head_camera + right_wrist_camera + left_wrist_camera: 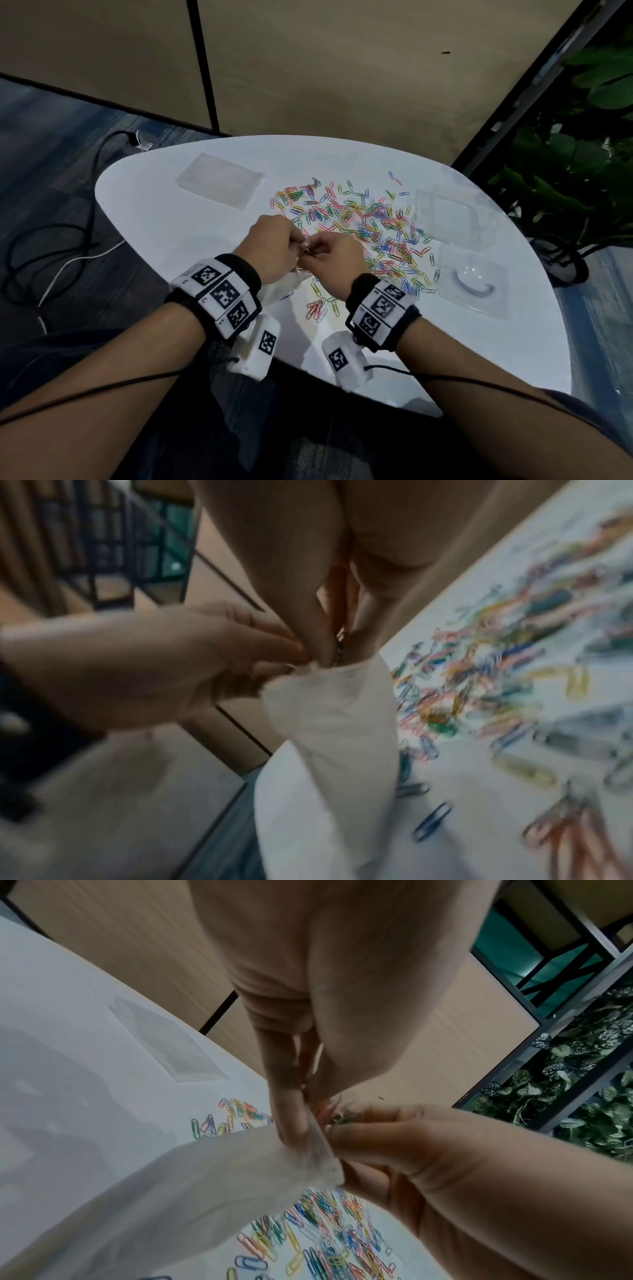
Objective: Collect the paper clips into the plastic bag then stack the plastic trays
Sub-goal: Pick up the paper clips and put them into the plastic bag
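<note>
Above the near middle of the white table (154,192), my two hands meet. My left hand (297,240) pinches the rim of a translucent white plastic bag (282,289), which hangs down to the table. My right hand (311,249) pinches a small bunch of paper clips (337,1115) at the bag's mouth (329,669). Many coloured paper clips (363,219) lie scattered across the middle of the table, some just below my right wrist. Two clear plastic trays (448,212) (474,282) lie at the right. A frosted flat tray (219,180) lies at the far left.
Black and white cables (61,240) lie on the dark floor at the left. Leafy plants (582,154) stand past the table's right edge. A beige partition wall (342,68) rises behind the table.
</note>
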`<state>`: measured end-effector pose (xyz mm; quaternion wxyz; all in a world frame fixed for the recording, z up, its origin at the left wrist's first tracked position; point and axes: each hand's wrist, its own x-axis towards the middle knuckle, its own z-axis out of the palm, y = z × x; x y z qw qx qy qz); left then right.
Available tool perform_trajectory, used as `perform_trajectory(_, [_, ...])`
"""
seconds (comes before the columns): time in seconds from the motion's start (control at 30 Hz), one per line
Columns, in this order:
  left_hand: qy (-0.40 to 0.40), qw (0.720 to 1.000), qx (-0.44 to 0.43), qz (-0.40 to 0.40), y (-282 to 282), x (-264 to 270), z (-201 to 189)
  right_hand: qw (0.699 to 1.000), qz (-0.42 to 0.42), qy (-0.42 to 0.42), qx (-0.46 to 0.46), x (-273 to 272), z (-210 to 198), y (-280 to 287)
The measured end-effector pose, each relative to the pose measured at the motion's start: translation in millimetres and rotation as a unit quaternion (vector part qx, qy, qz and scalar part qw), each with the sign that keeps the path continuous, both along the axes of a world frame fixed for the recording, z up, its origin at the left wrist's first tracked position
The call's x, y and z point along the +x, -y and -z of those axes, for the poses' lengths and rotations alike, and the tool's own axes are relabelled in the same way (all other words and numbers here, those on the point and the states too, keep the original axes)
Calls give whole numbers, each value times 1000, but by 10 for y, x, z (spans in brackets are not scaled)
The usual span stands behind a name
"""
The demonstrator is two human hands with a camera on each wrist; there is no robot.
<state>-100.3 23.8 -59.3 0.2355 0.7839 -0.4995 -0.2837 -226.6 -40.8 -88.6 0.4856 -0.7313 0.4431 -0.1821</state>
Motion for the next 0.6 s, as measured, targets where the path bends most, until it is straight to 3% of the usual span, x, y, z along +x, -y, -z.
perform_trajectory(0.13, [-22, 1000, -14, -18, -23, 13, -24, 985, -69, -100, -127, 45, -47, 33])
perform_trajectory(0.33, [-34, 999, -4, -23, -15, 22, -35, 966, -158, -155, -135, 60, -60, 34])
perform_trajectory(0.53, [-24, 998, -11, -50, -20, 120, -18, 960, -108, -53, -252, -27, -186, 122])
perform_trajectory(0.6, [-9, 998, -11, -56, -37, 162, -21, 948, -139, -68, -277, -137, -192, 155])
